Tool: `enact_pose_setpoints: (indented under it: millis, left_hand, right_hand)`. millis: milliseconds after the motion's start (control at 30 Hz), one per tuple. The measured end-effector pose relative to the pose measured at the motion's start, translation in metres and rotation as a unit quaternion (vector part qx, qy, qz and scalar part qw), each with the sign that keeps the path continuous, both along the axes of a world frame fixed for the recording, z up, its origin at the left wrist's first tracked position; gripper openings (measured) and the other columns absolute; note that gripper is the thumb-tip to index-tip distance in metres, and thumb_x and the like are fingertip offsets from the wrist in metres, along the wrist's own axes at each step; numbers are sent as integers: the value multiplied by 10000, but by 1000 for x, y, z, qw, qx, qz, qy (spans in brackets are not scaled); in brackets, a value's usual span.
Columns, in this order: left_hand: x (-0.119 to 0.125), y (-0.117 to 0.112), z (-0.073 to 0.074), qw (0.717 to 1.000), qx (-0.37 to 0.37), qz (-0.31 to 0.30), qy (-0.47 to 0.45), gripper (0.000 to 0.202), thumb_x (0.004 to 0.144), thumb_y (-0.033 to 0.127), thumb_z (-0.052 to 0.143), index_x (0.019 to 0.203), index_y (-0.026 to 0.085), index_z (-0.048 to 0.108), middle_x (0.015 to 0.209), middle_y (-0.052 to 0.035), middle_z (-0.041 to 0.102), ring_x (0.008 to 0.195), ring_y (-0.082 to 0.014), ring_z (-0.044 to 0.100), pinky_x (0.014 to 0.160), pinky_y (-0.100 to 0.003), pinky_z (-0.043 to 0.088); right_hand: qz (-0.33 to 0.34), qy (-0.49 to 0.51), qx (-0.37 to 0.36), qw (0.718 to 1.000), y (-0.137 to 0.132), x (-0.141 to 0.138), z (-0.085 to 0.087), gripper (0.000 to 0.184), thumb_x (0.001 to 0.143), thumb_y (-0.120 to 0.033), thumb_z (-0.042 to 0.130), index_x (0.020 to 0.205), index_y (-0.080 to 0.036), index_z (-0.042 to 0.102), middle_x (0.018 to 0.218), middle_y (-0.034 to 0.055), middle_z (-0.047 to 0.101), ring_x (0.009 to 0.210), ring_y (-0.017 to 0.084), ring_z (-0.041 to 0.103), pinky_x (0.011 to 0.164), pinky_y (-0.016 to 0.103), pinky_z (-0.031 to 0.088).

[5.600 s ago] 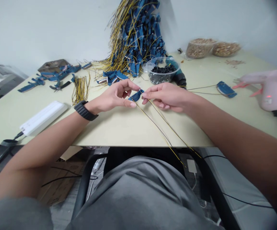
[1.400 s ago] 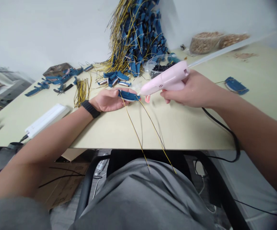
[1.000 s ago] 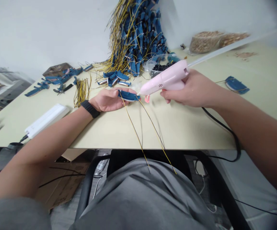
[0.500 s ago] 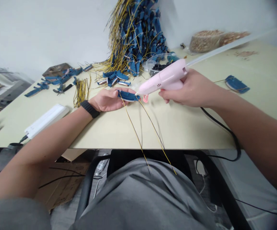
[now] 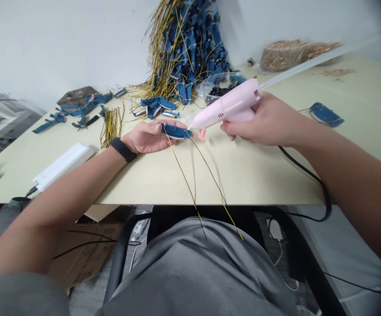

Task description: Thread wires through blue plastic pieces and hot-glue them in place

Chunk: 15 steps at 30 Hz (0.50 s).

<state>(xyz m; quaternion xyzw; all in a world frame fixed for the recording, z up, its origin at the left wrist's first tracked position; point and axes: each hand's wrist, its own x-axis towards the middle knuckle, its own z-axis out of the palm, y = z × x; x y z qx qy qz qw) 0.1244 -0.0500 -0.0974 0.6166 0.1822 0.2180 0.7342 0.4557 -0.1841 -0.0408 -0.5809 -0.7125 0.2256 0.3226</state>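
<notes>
My left hand, palm up over the table, grips a small curved blue plastic part by its left end. Two thin yellow-and-black wires run from the part down over the table edge toward my lap. In my right hand is a pink glue gun, with a long translucent glue stick jutting out of its back. The nozzle points left and sits at the right end of the blue part; whether it touches is too small to tell.
Behind my hands rises a tall heap of wired blue parts, beside a clear tub of black pieces. Pliers, a wire bundle and a white power strip lie left. Another blue part lies right. A black cord crosses the table edge.
The glue gun and my right hand have shifted slightly to the right. My left hand and the blue part stay nearly where they were.
</notes>
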Motion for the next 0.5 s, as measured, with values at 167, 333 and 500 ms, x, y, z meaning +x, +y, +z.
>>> enact_pose_setpoints:
  millis: [167,333,500]
  left_hand:
    - [1,0,0,1000,-2,17,7,812,717,671,1224,1239,110,953,1165,-153,935,851,-185,760,835,-294,647]
    - [-1,2,-1,1000,-4,3,2,817,749,637,1219,1273,77,939,1203,-172,921,873,-187,756,856,-301,629]
    - [-4,4,-3,1000,13,16,17,918,737,718,1205,1323,67,927,1233,-177,907,923,-220,758,920,-364,625]
  right_hand:
    - [-16,-9,-28,999,-3,2,3,200,918,-233,871,737,-270,793,760,42,771,761,282,725,804,458,661]
    - [1,-2,-20,1000,-2,4,1,198,905,-282,904,754,-293,776,779,43,783,773,297,719,802,470,677]
    - [-25,-7,-30,999,-3,0,4,257,932,-200,870,697,-265,787,779,54,791,761,269,713,773,432,620]
